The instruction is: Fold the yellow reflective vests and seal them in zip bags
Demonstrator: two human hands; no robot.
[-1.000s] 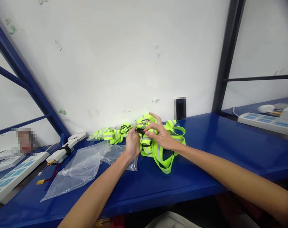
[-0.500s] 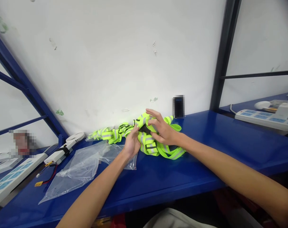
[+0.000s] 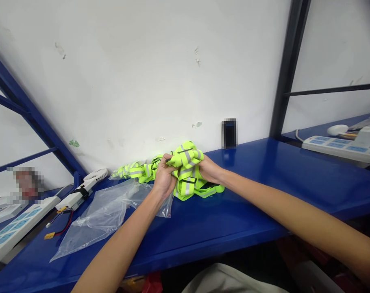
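Observation:
A bundle of neon yellow-green reflective straps, with grey stripes and black buckles, is gathered between my hands above the blue table. My left hand grips its left side, thumb and fingers closed on the webbing. At the right side, my right hand is wrapped around the bundle, its fingertips hidden behind the straps. More of the same straps lie heaped against the wall to the left. Beneath and left of my left forearm rests a clear plastic bag.
On the left are a small white fan, a white battery pack with wires and a long power strip. A dark upright device stands by the wall. Another power strip lies beyond the dark post.
My right hand has gone from spread fingers over the straps to holding their right side. The loose loops on the right have been drawn in, and the bundle is more compact.

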